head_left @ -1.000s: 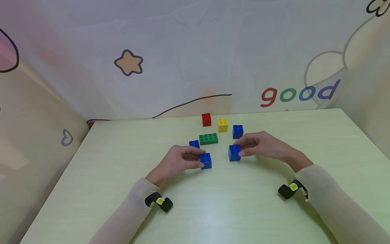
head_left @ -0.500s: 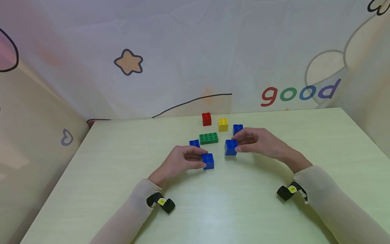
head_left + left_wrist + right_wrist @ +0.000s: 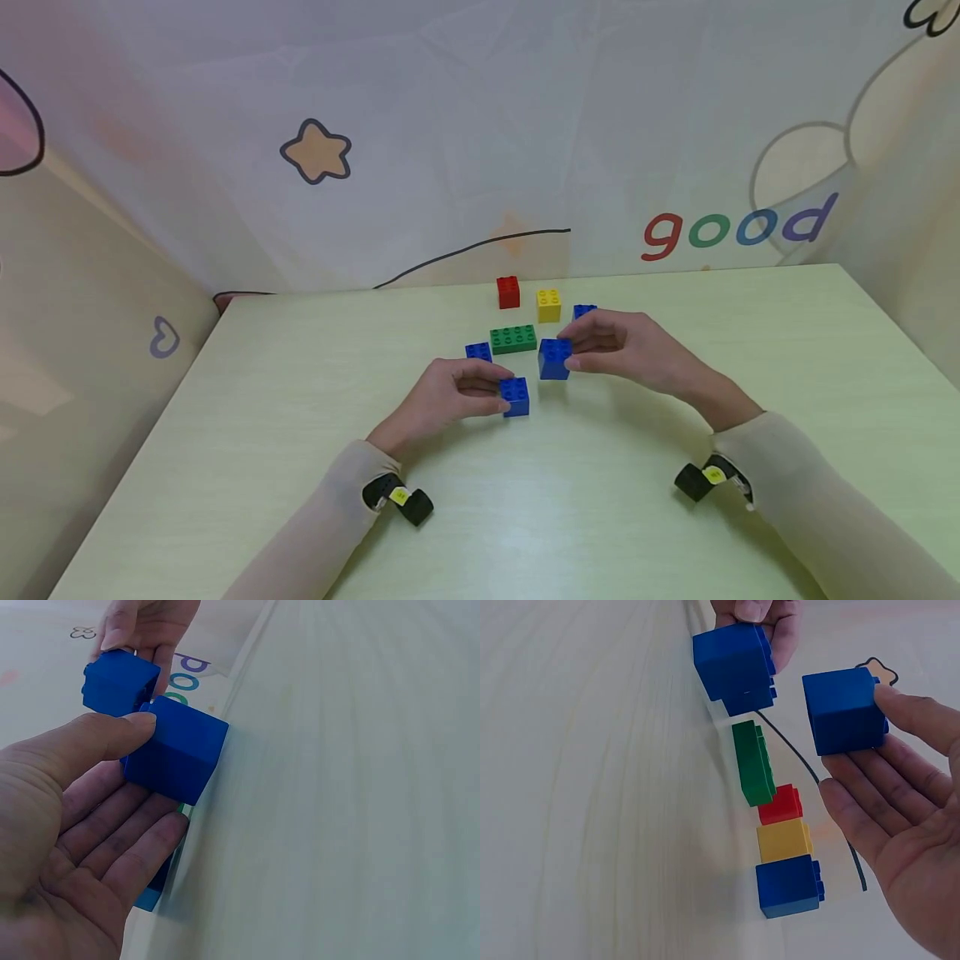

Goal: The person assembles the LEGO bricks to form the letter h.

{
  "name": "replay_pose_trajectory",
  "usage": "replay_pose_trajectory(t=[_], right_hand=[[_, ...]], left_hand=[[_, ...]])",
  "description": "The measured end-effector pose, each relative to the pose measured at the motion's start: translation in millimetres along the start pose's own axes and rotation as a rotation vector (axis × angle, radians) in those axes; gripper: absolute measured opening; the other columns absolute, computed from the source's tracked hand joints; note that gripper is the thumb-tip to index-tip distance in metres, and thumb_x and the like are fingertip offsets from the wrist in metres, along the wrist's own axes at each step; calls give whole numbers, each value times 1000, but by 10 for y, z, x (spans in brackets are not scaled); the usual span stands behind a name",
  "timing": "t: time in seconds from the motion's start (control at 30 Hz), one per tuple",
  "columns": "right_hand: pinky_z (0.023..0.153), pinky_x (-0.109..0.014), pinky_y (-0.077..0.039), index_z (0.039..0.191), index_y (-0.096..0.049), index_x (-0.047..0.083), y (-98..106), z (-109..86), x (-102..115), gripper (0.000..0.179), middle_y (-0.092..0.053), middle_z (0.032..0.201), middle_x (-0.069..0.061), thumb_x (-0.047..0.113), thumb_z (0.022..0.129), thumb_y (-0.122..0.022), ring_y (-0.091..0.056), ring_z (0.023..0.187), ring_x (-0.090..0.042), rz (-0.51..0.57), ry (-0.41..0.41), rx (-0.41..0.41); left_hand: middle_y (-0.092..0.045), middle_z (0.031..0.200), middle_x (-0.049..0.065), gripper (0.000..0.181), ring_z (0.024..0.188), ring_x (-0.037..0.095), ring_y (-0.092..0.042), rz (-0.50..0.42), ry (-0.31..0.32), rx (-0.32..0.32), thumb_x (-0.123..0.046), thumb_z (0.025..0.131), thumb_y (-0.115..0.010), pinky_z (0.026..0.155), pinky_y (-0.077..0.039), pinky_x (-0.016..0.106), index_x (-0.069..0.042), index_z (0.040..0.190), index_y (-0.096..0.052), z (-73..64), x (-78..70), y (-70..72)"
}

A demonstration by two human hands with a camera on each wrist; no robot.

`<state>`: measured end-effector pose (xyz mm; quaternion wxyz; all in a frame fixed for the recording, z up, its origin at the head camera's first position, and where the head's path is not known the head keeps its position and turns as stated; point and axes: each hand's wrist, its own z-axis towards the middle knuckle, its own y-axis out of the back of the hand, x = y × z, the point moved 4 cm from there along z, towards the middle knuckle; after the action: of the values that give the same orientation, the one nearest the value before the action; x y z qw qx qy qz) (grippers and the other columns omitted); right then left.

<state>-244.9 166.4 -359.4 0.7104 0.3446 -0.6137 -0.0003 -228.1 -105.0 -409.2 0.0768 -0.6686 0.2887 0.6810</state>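
Note:
My left hand (image 3: 441, 402) pinches a square blue toy brick (image 3: 516, 398) between thumb and fingers, studs up. A second square blue brick (image 3: 844, 712) is pinched by my right hand (image 3: 641, 350), raised off the table in the right wrist view. The two held bricks are apart in the head view, the right one farther back. Just behind my left fingers lies another blue brick (image 3: 478, 351), partly hidden. One more blue brick (image 3: 787, 886) stands behind my right hand, which covers most of it in the head view.
Behind the hands, a long green brick (image 3: 513, 339), a yellow brick (image 3: 548, 306) and a red brick (image 3: 508, 292) stand on the pale table (image 3: 540, 517). A printed cloth (image 3: 450, 150) rises along the table's back edge.
My right hand has carried its blue brick to the left and slightly back. My left hand has shifted a little to the right with its brick. The other bricks have stayed put.

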Motion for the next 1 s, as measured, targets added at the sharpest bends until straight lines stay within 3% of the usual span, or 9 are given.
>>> replay_pose_trajectory(t=[0.53,0.77,1.0], right_hand=[[96,-36,-60,134,-70,6,-123,44,135,37,-74,124,-9,17,99,-78,-71,116,-28,8,62,-8],[97,-43,-60,134,-70,6,-239,122,185,38,-75,123,-8,16,99,-79,-72,115,-28,-2,90,22],[96,-39,-60,131,-71,6,-323,162,183,35,-75,122,-7,15,99,-78,-73,114,-26,15,112,67]], left_hand=[[-76,122,7,38,110,23,-74,7,9,-12,-7,95,-82,98,-59,33,-7,132,-74,-17,-14,-7],[-75,123,6,38,109,22,-74,58,-17,-27,-10,95,-82,97,-59,33,-8,132,-75,-34,-29,3],[-76,121,6,38,108,21,-74,68,-60,-24,-11,94,-83,96,-60,32,-5,131,-74,-24,-5,1]])
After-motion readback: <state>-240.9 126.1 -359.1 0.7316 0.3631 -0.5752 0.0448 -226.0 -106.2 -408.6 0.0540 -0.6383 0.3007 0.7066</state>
